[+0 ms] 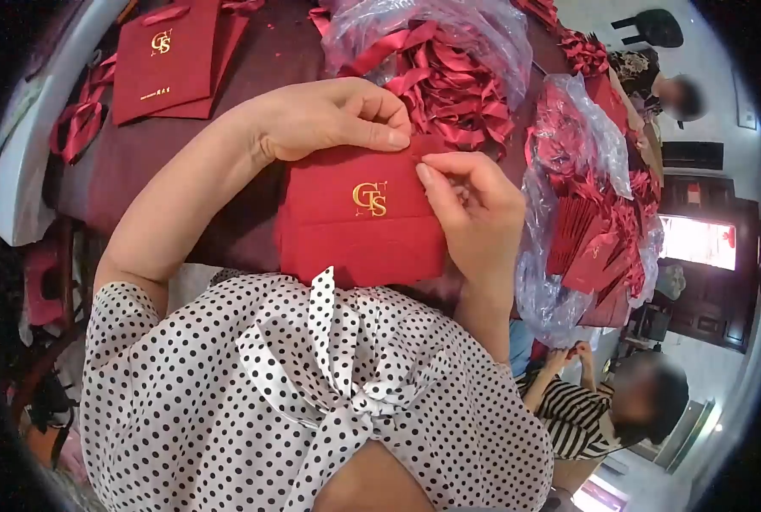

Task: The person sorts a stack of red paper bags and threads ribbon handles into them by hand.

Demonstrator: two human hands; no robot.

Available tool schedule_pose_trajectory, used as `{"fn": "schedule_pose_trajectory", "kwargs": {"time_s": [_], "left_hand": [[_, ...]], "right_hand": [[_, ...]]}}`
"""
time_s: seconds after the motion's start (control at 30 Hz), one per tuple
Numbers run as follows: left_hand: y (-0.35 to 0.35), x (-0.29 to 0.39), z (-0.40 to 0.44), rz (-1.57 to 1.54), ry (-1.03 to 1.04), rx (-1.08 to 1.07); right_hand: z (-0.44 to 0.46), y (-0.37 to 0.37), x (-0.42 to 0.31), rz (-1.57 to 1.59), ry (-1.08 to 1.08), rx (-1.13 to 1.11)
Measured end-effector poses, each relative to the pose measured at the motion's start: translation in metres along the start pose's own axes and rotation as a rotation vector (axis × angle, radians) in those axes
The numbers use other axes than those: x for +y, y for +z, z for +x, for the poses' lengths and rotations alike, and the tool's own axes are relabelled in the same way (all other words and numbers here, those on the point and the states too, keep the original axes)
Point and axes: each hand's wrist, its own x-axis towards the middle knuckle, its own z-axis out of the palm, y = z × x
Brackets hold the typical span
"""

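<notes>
Red paper bags [355, 247] with a gold logo lie at the table edge, close against the polka-dot blouse. My left hand [350, 119] is at the upper edge of the top bag, thumb and index finger pinched together at its upper right part. At the bag's upper right corner, my right hand [474, 192] has thumb and index finger pressed together on a small bit of red, possibly ribbon. The fingertips of both hands are close but apart. Past them, a heap of red ribbons [457, 85] rests in clear plastic.
More red bags [165, 64] with a gold logo lie at the upper left. To the right, plastic wrapping [538, 290] surrounds bundled red bags [589, 247] and ribbons. A person in a striped top [572, 418] sits at the lower right; another person [683, 96] is at the upper right.
</notes>
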Motion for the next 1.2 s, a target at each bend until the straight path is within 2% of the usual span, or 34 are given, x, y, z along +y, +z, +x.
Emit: {"fn": "schedule_pose_trajectory", "kwargs": {"time_s": [0.17, 0.4, 0.47, 0.5, 0.57, 0.67, 0.8, 0.87, 0.9, 0.97, 1.0, 1.03, 1.1, 1.13, 1.2], "left_hand": [[0.001, -0.001, 0.001, 0.062, -0.013, 0.051], [0.007, 0.001, 0.000, 0.112, 0.029, 0.107], [0.010, 0.000, 0.001, 0.173, 0.041, 0.130], [0.011, -0.002, 0.002, 0.233, 0.050, 0.151], [0.013, -0.006, 0.002, 0.264, 0.062, 0.163], [0.015, -0.007, 0.002, 0.319, 0.101, 0.187], [0.015, -0.010, 0.003, 0.384, 0.181, 0.225], [0.015, -0.003, 0.000, 0.395, 0.205, 0.235], [0.016, 0.000, -0.002, 0.405, 0.228, 0.244], [0.016, 0.002, -0.003, 0.431, 0.231, 0.245], [0.016, 0.003, -0.004, 0.457, 0.231, 0.247], [0.016, 0.006, -0.007, 0.461, 0.231, 0.249], [0.014, 0.013, -0.010, 0.409, 0.242, 0.205], [0.011, 0.011, -0.009, 0.457, 0.251, 0.190], [0.002, 0.018, -0.014, 0.492, 0.170, 0.115]], "right_hand": [[0.003, -0.001, -0.006, -0.042, 0.081, -0.034], [0.010, -0.004, -0.011, -0.133, 0.034, -0.047], [0.012, -0.007, -0.014, -0.339, -0.135, -0.169], [0.013, -0.007, -0.015, -0.340, -0.137, -0.169], [0.015, -0.008, -0.016, -0.550, -0.385, -0.306], [0.018, -0.012, -0.019, -0.687, -0.440, -0.416], [0.027, -0.010, -0.012, -0.622, -0.517, -0.369], [0.029, -0.008, -0.003, -0.396, -0.371, -0.270], [0.028, -0.007, -0.001, -0.397, -0.372, -0.268], [0.026, -0.003, 0.002, 0.199, 0.331, -0.281], [0.024, 0.003, 0.004, 0.171, 0.219, -0.233], [0.025, 0.005, 0.004, 0.173, 0.215, -0.233], [0.031, 0.006, -0.001, 0.287, 0.331, -0.191], [0.033, 0.003, 0.000, 0.212, 0.329, -0.234], [0.034, -0.002, -0.009, -0.173, 0.071, -0.314]]}}
